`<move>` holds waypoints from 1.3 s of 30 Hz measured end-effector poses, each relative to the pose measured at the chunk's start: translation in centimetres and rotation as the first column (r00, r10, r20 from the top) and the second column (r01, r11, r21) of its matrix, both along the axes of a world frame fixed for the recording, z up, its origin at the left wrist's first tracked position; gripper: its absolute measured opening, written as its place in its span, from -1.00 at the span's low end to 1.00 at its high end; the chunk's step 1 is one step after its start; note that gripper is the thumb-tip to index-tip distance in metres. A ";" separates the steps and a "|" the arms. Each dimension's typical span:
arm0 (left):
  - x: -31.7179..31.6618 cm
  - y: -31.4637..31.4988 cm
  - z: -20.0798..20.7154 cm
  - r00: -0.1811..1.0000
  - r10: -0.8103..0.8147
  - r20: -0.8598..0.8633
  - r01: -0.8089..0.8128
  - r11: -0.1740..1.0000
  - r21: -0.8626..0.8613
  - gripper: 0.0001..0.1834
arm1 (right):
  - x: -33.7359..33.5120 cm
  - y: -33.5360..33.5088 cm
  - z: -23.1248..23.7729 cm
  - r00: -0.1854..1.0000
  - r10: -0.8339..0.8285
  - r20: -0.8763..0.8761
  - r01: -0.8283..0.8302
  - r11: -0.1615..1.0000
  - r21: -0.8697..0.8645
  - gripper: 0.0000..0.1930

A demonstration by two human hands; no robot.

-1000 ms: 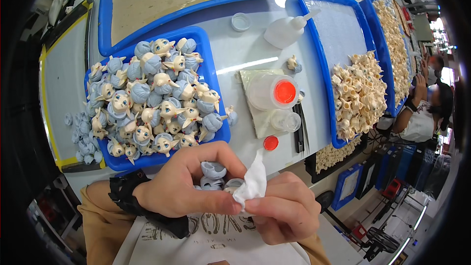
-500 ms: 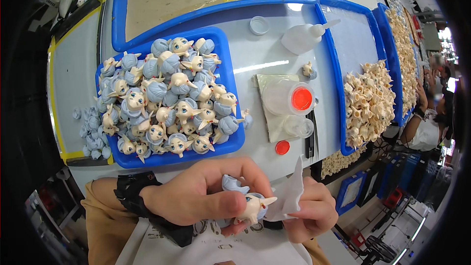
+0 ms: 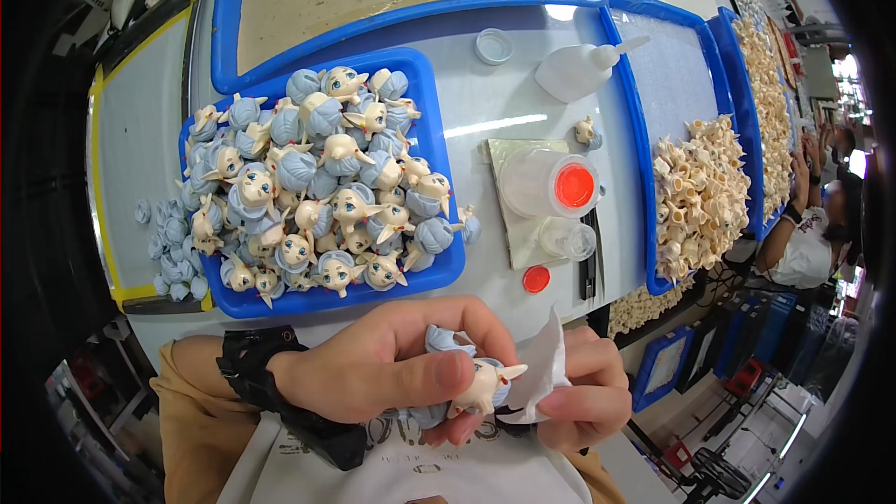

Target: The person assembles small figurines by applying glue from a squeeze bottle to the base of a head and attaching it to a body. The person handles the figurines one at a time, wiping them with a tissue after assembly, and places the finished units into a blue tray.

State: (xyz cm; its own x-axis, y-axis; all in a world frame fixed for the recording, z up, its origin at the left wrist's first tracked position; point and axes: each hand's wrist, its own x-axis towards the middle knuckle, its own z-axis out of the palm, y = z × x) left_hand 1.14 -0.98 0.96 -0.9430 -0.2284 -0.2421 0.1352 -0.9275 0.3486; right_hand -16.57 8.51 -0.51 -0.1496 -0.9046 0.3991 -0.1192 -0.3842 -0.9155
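My left hand (image 3: 392,373) is closed round a small doll head (image 3: 482,386) with pale blue hair and a pointed ear turned to the right. A separate pale blue hair piece (image 3: 448,341) shows between the thumb and forefinger of the same hand. In my right hand (image 3: 593,387) a white cloth (image 3: 539,369) is pinched between thumb and fingers, its edge close to the doll head. I cannot tell whether the cloth touches it. Beyond my left hand stands a blue tray (image 3: 446,271) heaped with similar doll heads (image 3: 257,185).
Loose blue hair pieces (image 3: 173,243) lie left of the tray. To the right are a clear jar (image 3: 532,182) with red inside, a red cap (image 3: 536,279), a black cutter (image 3: 588,266) and a white squeeze bottle (image 3: 574,73). Another blue tray (image 3: 644,168) holds beige parts. A co-worker (image 3: 805,247) sits far right.
My right hand has shifted slightly left and the cloth has folded lower against the doll head. The doll head has turned a little in my left hand.
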 end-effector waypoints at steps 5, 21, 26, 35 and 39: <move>-0.3 -0.2 0.5 0.995 -0.025 0.094 0.029 0.999 -0.045 -0.36 | 0.5 -0.1 -0.3 0.994 -0.005 0.108 0.013 0.997 -0.074 -0.73; 0.0 0.0 -0.5 0.999 0.035 -0.039 -0.033 0.999 0.040 -0.65 | -0.7 0.1 0.3 0.991 0.106 -0.083 -0.107 0.994 -0.003 -0.67; 0.2 -0.2 -0.3 1.000 0.017 -0.016 -0.017 0.999 0.027 -0.65 | -0.6 0.5 0.2 0.994 0.071 -0.084 -0.070 0.997 0.007 -0.68; 0.4 -0.2 -0.5 0.999 0.031 0.042 -0.028 0.998 -0.060 -0.61 | -0.8 0.3 0.5 0.977 0.116 -0.181 -0.120 0.993 -0.011 -0.70; -0.2 -0.5 0.2 0.980 0.150 0.128 -0.125 0.975 -0.185 -0.41 | -0.9 0.1 0.2 0.965 0.199 -0.171 -0.209 0.977 -0.044 -0.70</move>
